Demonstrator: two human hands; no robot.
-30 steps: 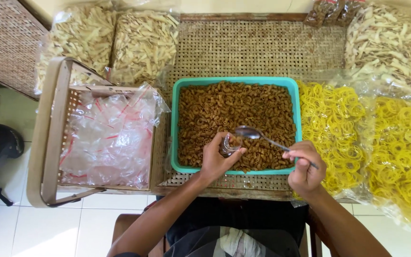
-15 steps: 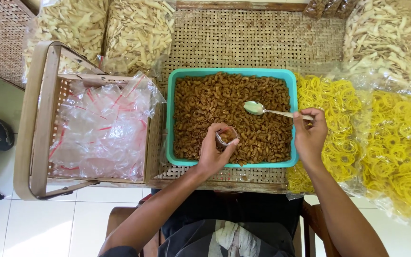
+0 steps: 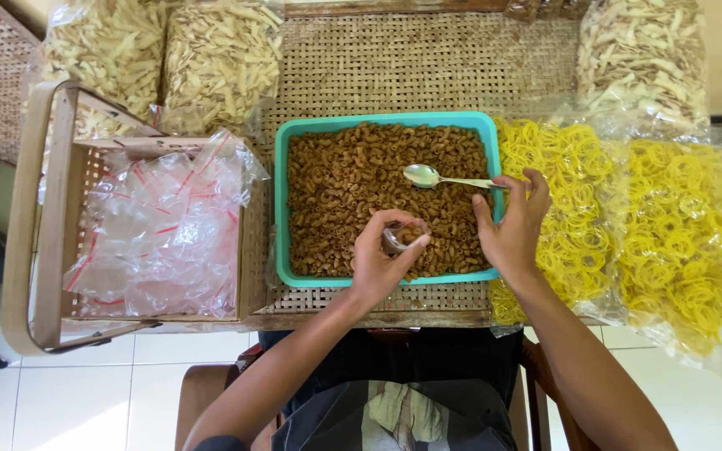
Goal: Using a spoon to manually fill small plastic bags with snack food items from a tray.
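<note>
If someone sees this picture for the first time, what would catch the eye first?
Probably the teal tray in the middle of the woven table, full of brown curled snacks. Over it the right hand holds a metal spoon, and the left hand holds a small clear bag. Bright yellow ring crackers in bags lie to the right.

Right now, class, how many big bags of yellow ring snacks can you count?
2. One bag of yellow rings lies just right of the teal tray, beside the right hand; the other bag lies farther right. More may be out of view.
</note>
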